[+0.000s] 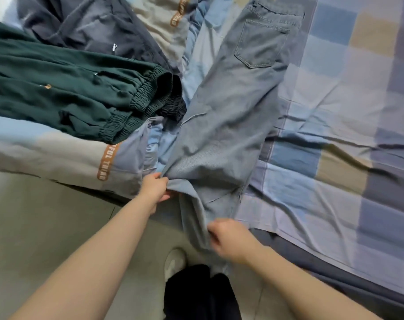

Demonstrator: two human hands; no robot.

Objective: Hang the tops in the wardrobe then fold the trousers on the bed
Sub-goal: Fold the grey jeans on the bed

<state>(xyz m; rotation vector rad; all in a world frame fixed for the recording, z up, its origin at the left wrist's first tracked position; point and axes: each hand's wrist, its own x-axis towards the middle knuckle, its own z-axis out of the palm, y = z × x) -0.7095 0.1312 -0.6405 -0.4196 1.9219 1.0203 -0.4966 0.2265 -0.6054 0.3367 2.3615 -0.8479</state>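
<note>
Grey-blue jeans (233, 107) lie lengthwise on the bed, waistband and back pocket far from me, legs running toward the near edge and hanging over it. My left hand (155, 189) pinches the left edge of the leg fabric at the bed's edge. My right hand (228, 239) grips the hanging lower leg cloth. Dark green trousers (69, 93) with elastic cuffs lie to the left. Dark grey trousers (85, 24) lie beyond them at the top left.
The bed carries a blue, beige and grey checked sheet (346, 112) and a rumpled duvet (69, 155) with an orange lettered stripe at the left. Grey floor (46, 227) lies below, with my shoe (174, 262) and black trouser legs at the bottom centre.
</note>
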